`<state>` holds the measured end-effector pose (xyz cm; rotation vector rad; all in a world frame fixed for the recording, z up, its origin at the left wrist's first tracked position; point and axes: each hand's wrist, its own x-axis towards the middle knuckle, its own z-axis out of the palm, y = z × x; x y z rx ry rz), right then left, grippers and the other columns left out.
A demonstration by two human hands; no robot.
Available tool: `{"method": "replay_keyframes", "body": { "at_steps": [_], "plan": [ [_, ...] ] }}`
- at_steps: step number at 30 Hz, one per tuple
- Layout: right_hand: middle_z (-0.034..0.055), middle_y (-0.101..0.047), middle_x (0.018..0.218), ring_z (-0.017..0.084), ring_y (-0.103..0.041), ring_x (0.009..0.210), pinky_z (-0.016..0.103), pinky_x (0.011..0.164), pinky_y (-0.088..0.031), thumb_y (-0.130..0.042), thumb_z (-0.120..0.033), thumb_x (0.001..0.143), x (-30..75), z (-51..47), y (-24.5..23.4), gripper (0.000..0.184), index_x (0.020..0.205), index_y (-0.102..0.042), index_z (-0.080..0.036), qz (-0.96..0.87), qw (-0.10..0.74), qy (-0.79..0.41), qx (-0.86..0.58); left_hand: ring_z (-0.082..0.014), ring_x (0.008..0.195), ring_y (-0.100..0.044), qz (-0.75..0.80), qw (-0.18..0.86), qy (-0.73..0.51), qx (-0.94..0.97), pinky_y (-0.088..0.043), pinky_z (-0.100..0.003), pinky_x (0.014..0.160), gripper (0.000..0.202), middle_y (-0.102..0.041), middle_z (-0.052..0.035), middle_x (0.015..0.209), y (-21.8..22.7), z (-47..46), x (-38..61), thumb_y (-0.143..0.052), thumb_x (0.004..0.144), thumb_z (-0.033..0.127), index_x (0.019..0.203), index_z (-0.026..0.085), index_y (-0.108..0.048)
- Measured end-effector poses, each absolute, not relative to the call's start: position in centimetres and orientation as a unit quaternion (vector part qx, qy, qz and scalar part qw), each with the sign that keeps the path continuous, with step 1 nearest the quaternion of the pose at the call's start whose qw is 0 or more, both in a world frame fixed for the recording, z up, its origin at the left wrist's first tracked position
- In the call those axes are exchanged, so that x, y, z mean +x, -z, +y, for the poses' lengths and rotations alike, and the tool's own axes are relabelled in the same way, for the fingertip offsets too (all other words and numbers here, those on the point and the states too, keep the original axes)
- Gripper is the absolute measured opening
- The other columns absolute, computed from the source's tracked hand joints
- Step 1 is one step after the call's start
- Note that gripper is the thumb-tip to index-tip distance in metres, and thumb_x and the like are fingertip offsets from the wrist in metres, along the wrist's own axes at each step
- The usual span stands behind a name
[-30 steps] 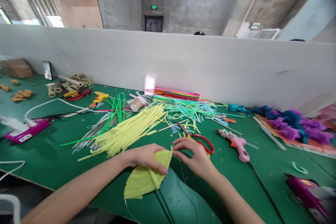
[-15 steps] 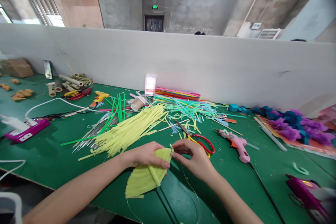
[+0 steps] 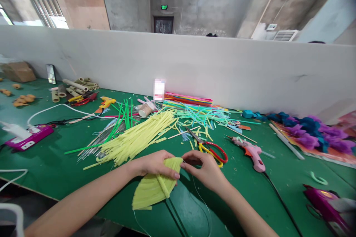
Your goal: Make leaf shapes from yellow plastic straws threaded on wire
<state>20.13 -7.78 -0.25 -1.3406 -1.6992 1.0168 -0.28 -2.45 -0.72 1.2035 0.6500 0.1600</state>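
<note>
My left hand (image 3: 161, 165) is closed on a yellow-green leaf shape made of pipe cleaners (image 3: 148, 192), its thumb lying across the front. A thicker pipe-cleaner rib runs down the leaf, and dark thin stems extend below it. At the leaf's upper right corner, my right hand (image 3: 204, 168) pinches with thumb and forefinger. A thin pale wire (image 3: 202, 198) loops down from around there; what exactly sits between the fingertips is too small to see. Scissors (image 3: 213, 151) with red and yellow handles lie just beyond my right hand.
Loose yellow pipe cleaners (image 3: 141, 137) are heaped beyond my hands. A pink glue gun (image 3: 251, 152) lies to the right, its cord trailing forward. Purple power strips (image 3: 30, 137) sit at both sides. A white partition (image 3: 178, 59) closes off the back.
My right fingertips have shifted slightly down at the leaf's corner, and the small tip that stuck up there no longer shows. My left hand keeps its hold on the leaf.
</note>
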Motion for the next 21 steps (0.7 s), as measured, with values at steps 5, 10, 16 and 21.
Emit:
{"method": "replay_keyframes", "body": {
  "at_steps": [5, 10, 16, 21],
  "plan": [
    [0.005, -0.072, 0.078, 0.018, -0.066, 0.073, 0.027, 0.069, -0.052, -0.072, -0.035, 0.07, 20.0, -7.7, 0.3, 0.023, 0.081, -0.068, -0.015, -0.601, 0.372, -0.478, -0.521, -0.017, 0.061, -0.066, 0.3, 0.768, -0.076, 0.56, -0.05, -0.025, 0.056, 0.038, -0.072, -0.0034, 0.073, 0.9, -2.5, -0.3, -0.082, 0.061, 0.034, 0.09, 0.017, -0.064],
    [0.0034, -0.07, 0.071, 0.015, -0.063, 0.066, 0.025, 0.063, -0.05, -0.077, -0.037, 0.064, 19.9, -7.7, 0.2, 0.029, 0.078, -0.07, -0.012, -0.536, 0.374, -0.55, -0.52, -0.0156, 0.058, -0.065, 0.301, 0.767, -0.078, 0.562, -0.048, -0.023, 0.055, 0.039, -0.071, -0.0031, 0.074, 0.8, -2.6, -0.2, -0.082, 0.06, 0.033, 0.091, 0.017, -0.065],
    [0.0062, -0.072, 0.074, 0.018, -0.067, 0.071, 0.029, 0.069, -0.053, -0.076, -0.043, 0.065, 20.0, -7.6, 0.4, 0.034, 0.079, -0.07, -0.012, -0.503, 0.387, -0.574, -0.518, -0.0143, 0.055, -0.06, 0.302, 0.756, -0.068, 0.576, -0.042, -0.021, 0.051, 0.038, -0.068, -0.0027, 0.066, 0.2, -2.5, -0.2, -0.075, 0.067, 0.044, 0.091, 0.015, -0.067],
    [0.0095, -0.073, 0.078, 0.02, -0.068, 0.075, 0.031, 0.074, -0.053, -0.077, -0.043, 0.066, 20.8, -7.5, 0.0, 0.035, 0.081, -0.071, -0.012, -0.464, 0.417, -0.582, -0.522, -0.0119, 0.06, -0.056, 0.346, 0.682, -0.127, 0.631, -0.038, -0.018, 0.051, 0.039, -0.064, -0.0008, 0.072, -0.6, -1.7, -1.0, -0.076, 0.064, 0.045, 0.085, 0.013, -0.068]
  ]
}}
